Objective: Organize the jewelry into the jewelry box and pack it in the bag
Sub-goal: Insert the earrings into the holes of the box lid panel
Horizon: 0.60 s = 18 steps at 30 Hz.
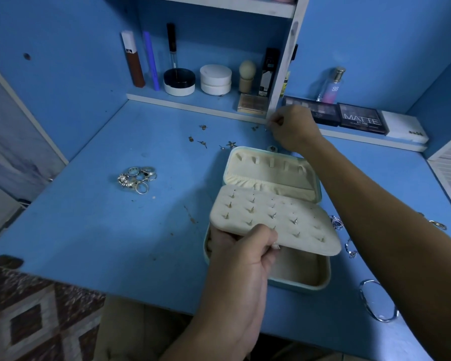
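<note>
An open jewelry box point(310, 280) with a pale green shell and cream lining lies on the blue desk point(89, 230). My left hand point(245, 248) grips the near edge of its cream earring panel point(276, 217), lifted flat above the tray, with several earring posts poking through. My right hand point(292, 126) reaches behind the box, fingers pinched at a small stud by the shelf edge. Loose earrings point(206, 142) are scattered behind the box. To the left lies a pile of rings point(138, 178).
Chains point(336, 222) and a bangle point(378, 300) lie right of the box under my right forearm. Cosmetics jars point(215, 79), tubes and eyeshadow palettes point(359, 118) stand on the low back shelf. A patterned floor shows past the desk's near-left edge.
</note>
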{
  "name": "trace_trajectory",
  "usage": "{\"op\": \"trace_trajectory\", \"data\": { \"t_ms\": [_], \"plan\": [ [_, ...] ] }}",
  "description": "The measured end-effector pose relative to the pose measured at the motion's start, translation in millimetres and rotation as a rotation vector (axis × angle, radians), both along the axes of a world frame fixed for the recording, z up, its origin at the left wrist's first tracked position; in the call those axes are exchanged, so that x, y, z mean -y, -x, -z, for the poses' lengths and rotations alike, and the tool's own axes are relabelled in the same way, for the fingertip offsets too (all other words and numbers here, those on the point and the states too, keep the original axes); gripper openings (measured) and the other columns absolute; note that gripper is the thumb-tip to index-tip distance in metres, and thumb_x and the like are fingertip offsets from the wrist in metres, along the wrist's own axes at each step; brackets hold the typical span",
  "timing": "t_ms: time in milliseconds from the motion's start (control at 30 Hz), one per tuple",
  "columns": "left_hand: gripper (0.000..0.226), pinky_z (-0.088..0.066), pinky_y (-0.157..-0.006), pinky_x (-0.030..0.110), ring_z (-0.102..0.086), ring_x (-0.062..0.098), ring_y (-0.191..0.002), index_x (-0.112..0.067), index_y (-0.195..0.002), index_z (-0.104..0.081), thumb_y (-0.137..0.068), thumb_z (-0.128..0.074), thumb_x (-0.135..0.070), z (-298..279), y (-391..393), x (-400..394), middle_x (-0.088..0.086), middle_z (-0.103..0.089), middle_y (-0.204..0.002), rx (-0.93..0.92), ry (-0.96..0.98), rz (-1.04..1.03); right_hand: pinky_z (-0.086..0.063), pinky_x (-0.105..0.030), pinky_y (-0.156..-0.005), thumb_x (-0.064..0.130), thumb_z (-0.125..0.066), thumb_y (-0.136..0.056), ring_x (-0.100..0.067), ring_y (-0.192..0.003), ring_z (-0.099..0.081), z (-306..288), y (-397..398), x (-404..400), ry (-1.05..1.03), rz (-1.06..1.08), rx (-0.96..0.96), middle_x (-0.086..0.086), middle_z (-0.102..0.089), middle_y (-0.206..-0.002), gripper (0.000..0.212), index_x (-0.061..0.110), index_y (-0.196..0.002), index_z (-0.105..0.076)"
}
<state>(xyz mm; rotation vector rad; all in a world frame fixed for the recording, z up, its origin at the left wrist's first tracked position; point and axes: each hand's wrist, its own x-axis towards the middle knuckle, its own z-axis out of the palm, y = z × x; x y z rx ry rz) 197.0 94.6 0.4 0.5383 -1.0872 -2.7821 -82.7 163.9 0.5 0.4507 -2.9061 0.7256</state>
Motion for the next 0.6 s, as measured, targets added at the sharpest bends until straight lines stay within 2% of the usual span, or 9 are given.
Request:
{"op": "trace_trajectory", "data": {
  "t_ms": [67, 133, 200, 300, 400, 500, 600],
  "plan": [
    [0.055, -0.055, -0.095, 0.043, -0.06, 0.037, -0.119, -0.006, -0.122, -0.057, -0.067, -0.057, 0.0, 0.6, 0.1, 0.3, 0.022, -0.065, -0.122, -0.001, 0.014, 0.005, -0.053, -0.031, -0.072, 0.012, -0.059, -0.092, -0.025, -0.086, -0.065, -1.4, -3.0, -3.7, 0.016, -0.033, -0.017, -0.011, -0.073, -0.093, 0.017, 0.004, -0.091, -0.074],
    [0.059, -0.056, -0.094, 0.041, -0.063, 0.033, -0.118, -0.007, -0.127, -0.054, -0.068, -0.057, 0.0, 0.7, 0.0, 0.4, 0.017, -0.068, -0.121, -0.016, 0.021, 0.007, -0.047, -0.026, -0.067, 0.009, -0.059, -0.092, -0.02, -0.081, -0.062, -3.4, -8.4, -7.9, 0.041, -0.058, -0.004, -0.009, -0.072, -0.093, 0.016, 0.004, -0.093, -0.074],
    [0.06, -0.057, -0.092, 0.039, -0.065, 0.028, -0.117, -0.01, -0.127, -0.054, -0.068, -0.058, 0.0, 1.1, 0.3, 0.9, 0.012, -0.069, -0.121, -0.018, 0.031, 0.006, -0.049, -0.023, -0.069, 0.006, -0.057, -0.094, -0.018, -0.081, -0.062, -7.1, -13.2, -12.3, 0.095, -0.081, 0.041, -0.006, -0.069, -0.092, 0.018, 0.008, -0.1, -0.074],
    [0.059, -0.058, -0.089, 0.035, -0.066, 0.026, -0.115, -0.012, -0.125, -0.055, -0.067, -0.059, -0.001, 2.2, 0.5, 1.1, 0.01, -0.07, -0.119, -0.01, 0.049, 0.006, -0.055, -0.017, -0.056, 0.004, -0.054, -0.098, -0.012, -0.067, -0.059, -16.9, -24.4, -18.6, 0.214, -0.093, 0.131, 0.001, -0.063, -0.079, 0.019, 0.01, -0.102, -0.072],
    [0.063, -0.058, -0.088, 0.034, -0.067, 0.025, -0.114, -0.013, -0.128, -0.054, -0.067, -0.06, -0.001, 3.4, 0.7, 1.0, 0.009, -0.071, -0.12, -0.01, 0.063, 0.004, -0.06, -0.024, -0.063, 0.003, -0.054, -0.098, -0.016, -0.068, -0.061, -27.5, -38.7, -22.3, 0.28, -0.11, 0.161, -0.003, -0.065, -0.079, 0.019, 0.012, -0.098, -0.07],
    [0.067, -0.057, -0.092, 0.037, -0.066, 0.027, -0.116, -0.018, -0.132, -0.049, -0.069, -0.06, -0.001, 3.9, -0.5, 1.6, 0.01, -0.069, -0.122, -0.029, 0.098, -0.001, -0.062, -0.032, -0.07, 0.003, -0.057, -0.096, -0.031, -0.086, -0.069, -35.1, -51.5, -27.2, 0.298, -0.13, 0.184, -0.01, -0.071, -0.087, 0.02, 0.016, -0.094, -0.071],
    [0.067, -0.055, -0.096, 0.042, -0.064, 0.027, -0.118, -0.026, -0.133, -0.047, -0.072, -0.059, 0.0, 2.7, -3.2, 1.7, 0.01, -0.067, -0.125, -0.062, 0.123, 0.002, -0.062, -0.031, -0.071, 0.006, -0.061, -0.095, -0.026, -0.085, -0.072, -39.4, -67.3, -33.5, 0.302, -0.141, 0.211, -0.007, -0.074, -0.089, 0.021, 0.023, -0.09, -0.072]
  ]
}}
